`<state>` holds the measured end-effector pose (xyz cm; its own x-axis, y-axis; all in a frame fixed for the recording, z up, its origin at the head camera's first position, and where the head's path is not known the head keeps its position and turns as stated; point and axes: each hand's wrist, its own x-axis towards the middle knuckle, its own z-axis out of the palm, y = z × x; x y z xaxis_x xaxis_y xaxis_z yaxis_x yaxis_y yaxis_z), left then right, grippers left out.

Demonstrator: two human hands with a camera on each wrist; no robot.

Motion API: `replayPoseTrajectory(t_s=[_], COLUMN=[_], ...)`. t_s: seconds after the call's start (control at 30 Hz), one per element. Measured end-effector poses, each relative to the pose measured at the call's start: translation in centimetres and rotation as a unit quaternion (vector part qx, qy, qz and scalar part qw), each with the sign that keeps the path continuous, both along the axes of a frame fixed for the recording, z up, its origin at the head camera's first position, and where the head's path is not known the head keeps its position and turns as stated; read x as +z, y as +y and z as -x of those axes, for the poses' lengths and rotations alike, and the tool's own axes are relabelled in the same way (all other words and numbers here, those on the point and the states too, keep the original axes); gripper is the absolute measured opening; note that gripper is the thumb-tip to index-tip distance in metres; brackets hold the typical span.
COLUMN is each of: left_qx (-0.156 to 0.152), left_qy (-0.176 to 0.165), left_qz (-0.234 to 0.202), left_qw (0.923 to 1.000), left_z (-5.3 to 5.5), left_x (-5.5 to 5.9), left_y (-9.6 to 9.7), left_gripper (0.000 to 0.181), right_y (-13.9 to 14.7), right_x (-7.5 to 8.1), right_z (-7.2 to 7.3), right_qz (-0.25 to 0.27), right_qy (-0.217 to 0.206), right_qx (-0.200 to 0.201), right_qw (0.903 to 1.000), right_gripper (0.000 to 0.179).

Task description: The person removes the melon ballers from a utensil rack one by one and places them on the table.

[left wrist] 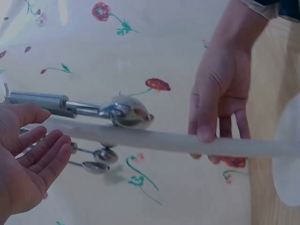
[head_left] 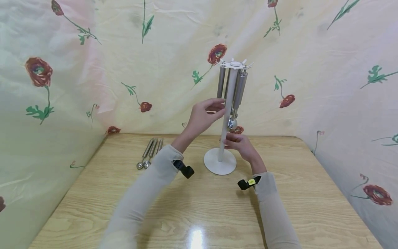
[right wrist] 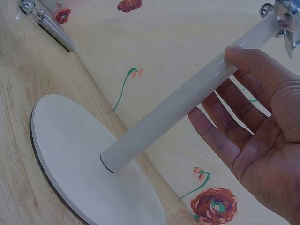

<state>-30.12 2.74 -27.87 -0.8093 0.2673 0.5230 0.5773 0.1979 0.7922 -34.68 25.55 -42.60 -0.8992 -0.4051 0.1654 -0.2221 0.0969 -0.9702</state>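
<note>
A white utensil stand (head_left: 220, 162) with a round base and hooked top stands on the table. Several steel-handled utensils (head_left: 239, 90) hang from its hooks; one has a large shiny scoop-like head (left wrist: 129, 111), others have small bowls (left wrist: 101, 161). My right hand (head_left: 240, 147) grips the lower pole (right wrist: 173, 108), thumb on one side and fingers on the other. Higher up, my left hand (head_left: 206, 112) is beside the pole and the hanging handles. Its fingers are loosely bent around no object in the left wrist view (left wrist: 33, 164); whether the fingertips touch a handle is unclear.
Three steel utensils with small round heads (head_left: 147, 164) lie on the wooden table (head_left: 199, 207), left of the stand and partly behind my left sleeve (head_left: 149, 190). A flower-patterned cloth (head_left: 168, 69) rises behind the table and along both sides.
</note>
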Motion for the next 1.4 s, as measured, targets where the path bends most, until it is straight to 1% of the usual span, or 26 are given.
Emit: replayPoseTrajectory(t_s=[0.07,0.17,0.33,0.57,0.77,0.93,1.13,1.4], left_qx=[-0.005,-0.011,-0.017,-0.010,-0.002,-0.004,-0.005,-0.005], left_qy=[0.003,-0.001,-0.010,-0.021,-0.027,-0.026,-0.028,-0.032], left_qz=[-0.010,-0.018,-0.016,-0.006,-0.010,-0.014,-0.015,-0.028], left_qw=[0.9999,0.9998,0.9997,0.9997,0.9996,0.9996,0.9995,0.9991], left_z=[0.0,0.1,0.2,0.2,0.1,0.3,0.3,0.3], left_x=[0.3,0.6,0.9,0.9,1.0,1.1,1.2,1.4], left_y=[0.5,1.1,1.8,2.5,3.1,3.4,3.7,3.5], left_gripper=[0.036,0.037,0.038,0.038,0.037,0.040,0.040,0.039], right_y=[0.0,0.0,0.1,0.1,0.0,0.0,0.0,0.1], right_x=[-0.1,-0.3,-0.5,-0.4,-0.3,-0.2,-0.3,-0.3], right_z=[0.1,0.2,0.3,0.2,0.1,0.1,0.1,0.2], right_qz=[0.001,0.002,0.004,-0.003,-0.003,-0.003,-0.003,-0.008], right_qy=[-0.002,-0.004,-0.005,-0.001,0.000,-0.001,-0.002,-0.001], right_qx=[-0.001,-0.003,-0.007,-0.013,-0.009,-0.007,-0.015,-0.015], right_qw=[1.0000,1.0000,1.0000,0.9999,1.0000,1.0000,0.9999,0.9998], right_gripper=[0.042,0.044,0.045,0.041,0.040,0.043,0.042,0.041])
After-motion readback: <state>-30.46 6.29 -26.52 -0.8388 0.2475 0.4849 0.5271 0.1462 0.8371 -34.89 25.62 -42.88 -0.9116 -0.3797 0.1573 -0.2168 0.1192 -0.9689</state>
